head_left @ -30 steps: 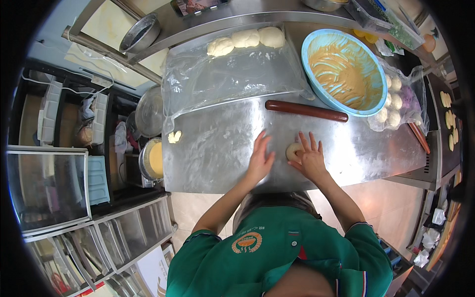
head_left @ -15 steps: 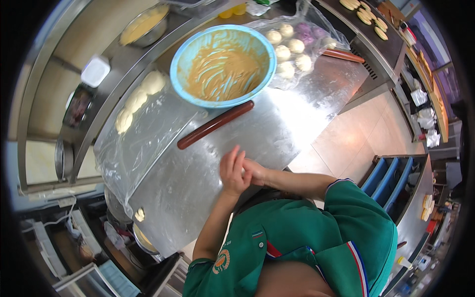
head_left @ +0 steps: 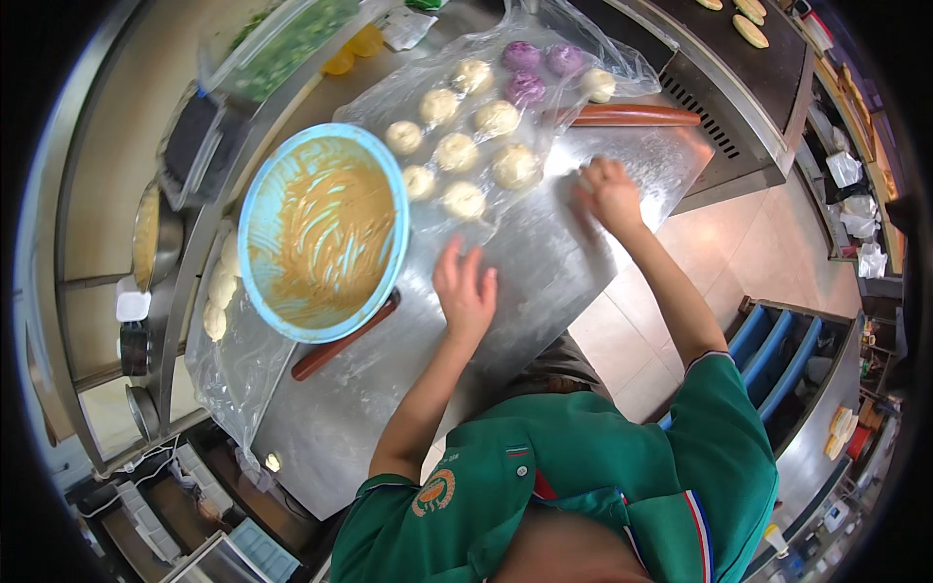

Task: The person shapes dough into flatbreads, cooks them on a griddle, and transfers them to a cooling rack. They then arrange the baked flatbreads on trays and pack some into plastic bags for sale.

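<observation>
Fingers of the right hand (head_left: pixel 610 190) curl around what looks like a dough piece (head_left: pixel 587 181) on the steel table (head_left: pixel 544 282); left hand (head_left: pixel 466 291) lies spread flat, empty.

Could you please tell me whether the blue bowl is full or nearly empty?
Nearly empty: the bowl holds only tan smears across its blue inside, and stands upright on the table.

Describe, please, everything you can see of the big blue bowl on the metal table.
The blue bowl is round, wide and light blue, perhaps plastic. Its inside is smeared with streaks of tan-brown paste, thicker toward the middle, so the blue shows mainly at the rim. It sits upright on the floured steel table, partly over a brown rolling pin. Pale dough balls on clear plastic lie beside it. Neither hand touches it.
</observation>
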`<state>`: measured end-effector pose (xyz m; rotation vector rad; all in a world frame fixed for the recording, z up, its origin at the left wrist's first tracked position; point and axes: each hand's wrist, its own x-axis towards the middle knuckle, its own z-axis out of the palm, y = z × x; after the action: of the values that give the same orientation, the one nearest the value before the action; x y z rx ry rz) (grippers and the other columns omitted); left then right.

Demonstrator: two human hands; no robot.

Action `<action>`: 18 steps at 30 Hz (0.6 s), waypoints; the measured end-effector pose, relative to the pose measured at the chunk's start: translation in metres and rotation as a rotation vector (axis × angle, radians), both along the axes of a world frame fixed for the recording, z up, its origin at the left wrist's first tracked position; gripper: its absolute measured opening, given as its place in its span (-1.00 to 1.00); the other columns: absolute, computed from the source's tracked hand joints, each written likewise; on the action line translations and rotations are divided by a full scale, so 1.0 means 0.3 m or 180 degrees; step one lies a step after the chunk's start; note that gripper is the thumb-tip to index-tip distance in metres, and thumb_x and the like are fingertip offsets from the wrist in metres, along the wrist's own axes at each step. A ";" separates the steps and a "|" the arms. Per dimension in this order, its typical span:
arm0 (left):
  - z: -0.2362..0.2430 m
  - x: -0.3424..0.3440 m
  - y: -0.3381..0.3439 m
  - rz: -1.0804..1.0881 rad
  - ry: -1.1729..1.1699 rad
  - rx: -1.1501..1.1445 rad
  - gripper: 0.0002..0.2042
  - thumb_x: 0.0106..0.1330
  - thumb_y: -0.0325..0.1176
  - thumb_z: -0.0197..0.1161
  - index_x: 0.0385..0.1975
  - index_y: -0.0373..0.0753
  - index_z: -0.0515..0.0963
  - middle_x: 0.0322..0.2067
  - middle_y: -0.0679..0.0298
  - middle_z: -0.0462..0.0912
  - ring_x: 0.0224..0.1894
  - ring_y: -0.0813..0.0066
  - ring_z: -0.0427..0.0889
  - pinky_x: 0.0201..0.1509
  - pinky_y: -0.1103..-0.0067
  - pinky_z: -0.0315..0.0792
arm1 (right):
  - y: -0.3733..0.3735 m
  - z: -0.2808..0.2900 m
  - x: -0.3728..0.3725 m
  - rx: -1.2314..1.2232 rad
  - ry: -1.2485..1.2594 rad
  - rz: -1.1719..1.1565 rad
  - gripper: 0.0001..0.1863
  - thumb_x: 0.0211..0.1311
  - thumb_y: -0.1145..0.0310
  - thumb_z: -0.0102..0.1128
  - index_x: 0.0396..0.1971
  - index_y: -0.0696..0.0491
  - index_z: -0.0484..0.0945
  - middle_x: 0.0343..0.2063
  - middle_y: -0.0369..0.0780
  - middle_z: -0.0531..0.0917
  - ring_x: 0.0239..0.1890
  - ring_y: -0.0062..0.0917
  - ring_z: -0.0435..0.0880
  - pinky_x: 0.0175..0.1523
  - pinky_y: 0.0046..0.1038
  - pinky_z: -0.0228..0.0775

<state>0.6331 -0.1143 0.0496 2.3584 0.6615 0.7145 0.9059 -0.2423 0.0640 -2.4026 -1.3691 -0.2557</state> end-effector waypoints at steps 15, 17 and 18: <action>0.028 0.950 0.972 0.1841 0.1360 0.0181 -0.37 0.20 -0.45 0.21 0.33 -0.13 0.27 0.45 0.00 0.01 0.14 -0.14 0.51 0.11 0.12 0.46 | -0.019 -0.070 0.410 0.1001 0.5927 -0.0608 -0.63 0.33 0.15 0.23 -0.06 0.14 0.54 -0.23 -0.18 0.66 -0.22 -0.47 0.67 -0.12 -0.44 0.55; 0.004 0.920 1.131 0.1783 0.2233 0.0576 -0.43 0.24 -0.41 0.18 0.32 -0.07 0.34 0.45 0.04 0.05 0.13 -0.11 0.56 0.14 0.21 0.48 | -0.023 -0.047 0.431 0.1400 0.6439 -0.0091 -0.61 0.40 0.12 0.14 0.01 0.13 0.48 -0.19 -0.17 0.65 -0.19 -0.48 0.66 -0.09 -0.46 0.55; -0.008 0.901 1.204 0.1736 0.2726 0.0493 -0.48 0.25 -0.40 0.17 0.28 -0.06 0.40 0.42 0.05 0.13 0.15 -0.06 0.55 0.15 0.24 0.48 | -0.007 -0.038 0.438 0.1276 0.6250 0.0033 -0.52 0.43 -0.02 0.02 0.00 0.13 0.46 -0.17 -0.12 0.64 -0.18 -0.43 0.68 -0.15 -0.45 0.62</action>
<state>0.9033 0.2469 0.0473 2.6023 1.6977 -0.1077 1.0373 -0.2444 0.0525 -1.1405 -0.2280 1.3052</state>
